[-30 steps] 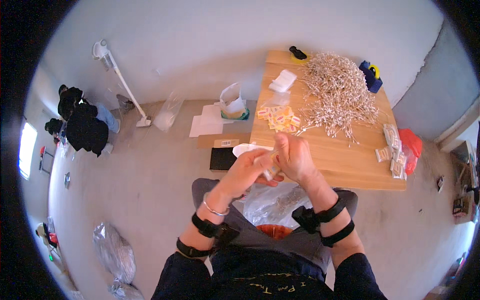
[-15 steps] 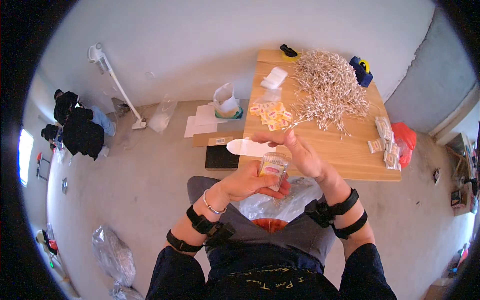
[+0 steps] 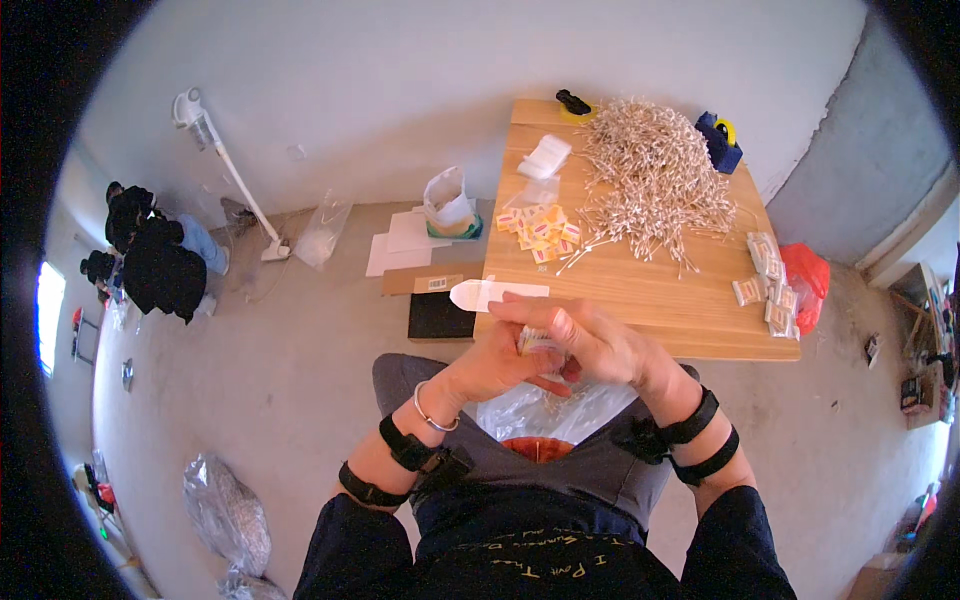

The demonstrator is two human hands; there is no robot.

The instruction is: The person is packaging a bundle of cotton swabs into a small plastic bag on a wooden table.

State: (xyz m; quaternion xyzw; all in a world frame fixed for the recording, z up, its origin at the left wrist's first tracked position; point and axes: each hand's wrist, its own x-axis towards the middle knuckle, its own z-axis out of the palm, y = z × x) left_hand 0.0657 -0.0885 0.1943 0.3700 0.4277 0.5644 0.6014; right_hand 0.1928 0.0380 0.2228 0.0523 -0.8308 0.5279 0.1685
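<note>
My left hand (image 3: 490, 362) is closed round a small clear packet of cotton swabs (image 3: 538, 342) with a yellow and white label, above my lap. Over the packet's top lies my right hand (image 3: 612, 342), its fingers stretched out to the left and covering much of it. Whether the right palm presses on the packet cannot be seen. Beyond my hands, a big heap of loose cotton swabs (image 3: 655, 170) is piled on the wooden table (image 3: 640, 305). Yellow and white label cards (image 3: 543, 232) lie left of the heap. A clear plastic sheet or bag (image 3: 500, 415) rests across my lap.
Filled swab packets (image 3: 768, 285) lie at the table's right edge beside a red bag (image 3: 808, 285). White plastic sleeves (image 3: 546, 157) and a tape dispenser (image 3: 720, 142) are farther back. Left of the table stand a lined bin (image 3: 450, 205) and a stick vacuum (image 3: 235, 175). People in dark clothes (image 3: 165, 265) are far left.
My right hand has come down and leftward over the packet, hiding most of it. The left hand keeps its hold on the packet, nearly in place.
</note>
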